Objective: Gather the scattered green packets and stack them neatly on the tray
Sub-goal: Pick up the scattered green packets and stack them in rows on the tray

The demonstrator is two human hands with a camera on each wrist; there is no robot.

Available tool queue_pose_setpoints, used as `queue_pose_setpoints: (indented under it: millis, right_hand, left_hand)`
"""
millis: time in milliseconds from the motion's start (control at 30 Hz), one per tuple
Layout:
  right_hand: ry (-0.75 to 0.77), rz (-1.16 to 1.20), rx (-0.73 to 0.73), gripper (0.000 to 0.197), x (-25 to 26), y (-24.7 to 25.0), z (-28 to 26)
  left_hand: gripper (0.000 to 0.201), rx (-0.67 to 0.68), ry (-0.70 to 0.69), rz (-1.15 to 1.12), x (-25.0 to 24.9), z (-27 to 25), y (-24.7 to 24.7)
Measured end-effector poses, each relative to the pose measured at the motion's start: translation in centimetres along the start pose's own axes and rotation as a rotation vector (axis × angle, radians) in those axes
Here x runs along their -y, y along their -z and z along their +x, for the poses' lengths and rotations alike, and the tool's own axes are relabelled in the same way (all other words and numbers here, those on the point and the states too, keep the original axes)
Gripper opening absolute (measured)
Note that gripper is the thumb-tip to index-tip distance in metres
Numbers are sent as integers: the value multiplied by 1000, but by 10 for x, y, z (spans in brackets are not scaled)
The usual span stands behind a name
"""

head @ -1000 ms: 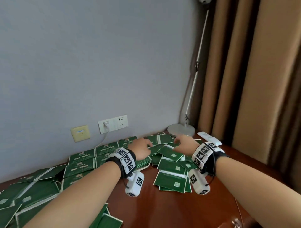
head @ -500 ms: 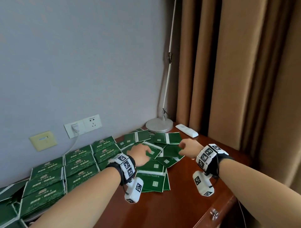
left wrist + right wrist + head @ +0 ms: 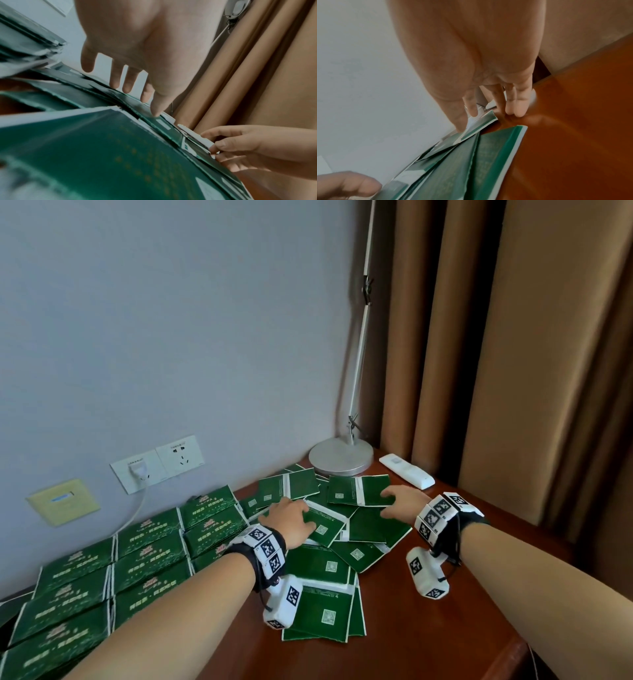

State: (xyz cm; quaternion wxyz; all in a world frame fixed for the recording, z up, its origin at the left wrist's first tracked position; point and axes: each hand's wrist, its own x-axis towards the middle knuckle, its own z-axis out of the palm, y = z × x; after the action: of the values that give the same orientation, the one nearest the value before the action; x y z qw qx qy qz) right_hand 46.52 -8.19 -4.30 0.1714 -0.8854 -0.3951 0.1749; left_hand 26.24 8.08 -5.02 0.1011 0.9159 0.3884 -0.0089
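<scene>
Head view: two hands, left hand (image 3: 291, 520) and right hand (image 3: 400, 503), touch scattered packets (image 3: 342, 529).

The right hand (image 3: 400, 503) has slid out to the far right edge of the scattered green packets (image 3: 329, 546), while the left hand (image 3: 291, 520) has flattened onto them, fingers spread.

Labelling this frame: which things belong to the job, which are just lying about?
Job:
loose packets
stacked packets
left hand
right hand

Lying about:
lamp
remote
wall sockets
curtain
</scene>
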Motion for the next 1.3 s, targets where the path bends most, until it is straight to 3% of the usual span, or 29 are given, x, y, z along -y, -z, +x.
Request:
queue_pose_setpoints:
  millis: [233,433,1067,1300]
  right_hand:
    - [-199,56,7,53,-3,0,34]
    - [-257,16,36,55,-5,2,52]
    - [-251,-241,120,47,2,3,54]
    - [-270,-242,89,27,2,1,43]
  left_hand:
    - [50,-1,30,17,0,21,-2]
    - [49,-11,35,13,-1,32,-4]
    - [39,-22,59,-86,-10,29,-1]
    - [39,-12,33,-175,-19,12,4]
